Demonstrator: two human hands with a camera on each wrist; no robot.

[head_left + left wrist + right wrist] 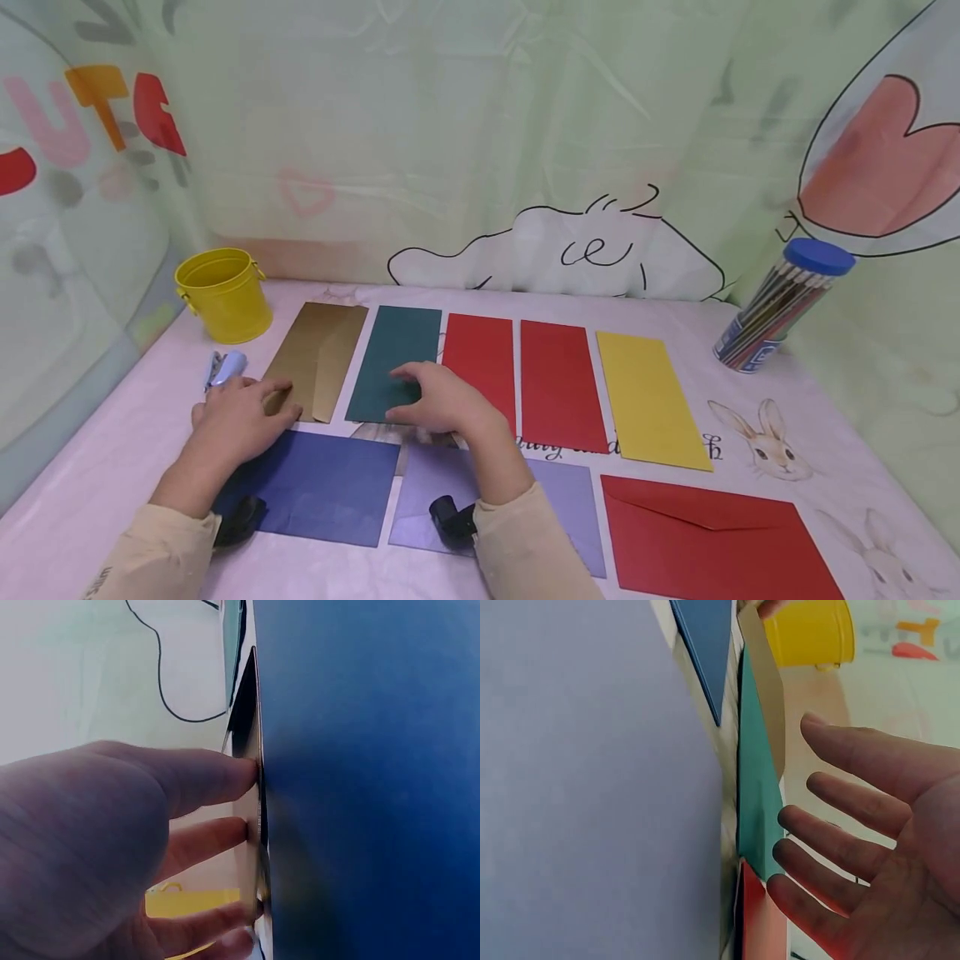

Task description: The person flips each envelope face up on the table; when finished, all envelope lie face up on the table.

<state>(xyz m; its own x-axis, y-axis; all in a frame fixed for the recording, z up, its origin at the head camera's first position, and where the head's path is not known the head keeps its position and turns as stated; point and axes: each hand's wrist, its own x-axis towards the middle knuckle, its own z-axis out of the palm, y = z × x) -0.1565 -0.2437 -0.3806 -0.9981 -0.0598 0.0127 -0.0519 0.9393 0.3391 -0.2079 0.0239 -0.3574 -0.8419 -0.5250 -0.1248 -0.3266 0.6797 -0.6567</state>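
On the near end of a gold envelope [322, 342] my left hand [243, 417] rests its fingertips, thumb and fingers spread apart. The left wrist view shows those fingers fairly straight against the thin gold edge, beyond the large blue envelope [375, 780]. My right hand [442, 400] is over the dark green envelope [401, 342], its fingers relaxed and holding nothing. In the right wrist view, its spread fingers [832, 832] show with bare palm beside the green envelope. Below the hands lie the blue envelope [322, 492] and a lavender envelope [573, 517], partly covered by my right forearm.
Right of the green envelope lie two red envelopes [558, 383] and a yellow one [652, 400]. A larger red envelope [720, 550] is at front right. A yellow bucket [225, 304] stands back left, near a light-blue object [231, 364]. A blue-lidded pencil jar [776, 308] stands right.
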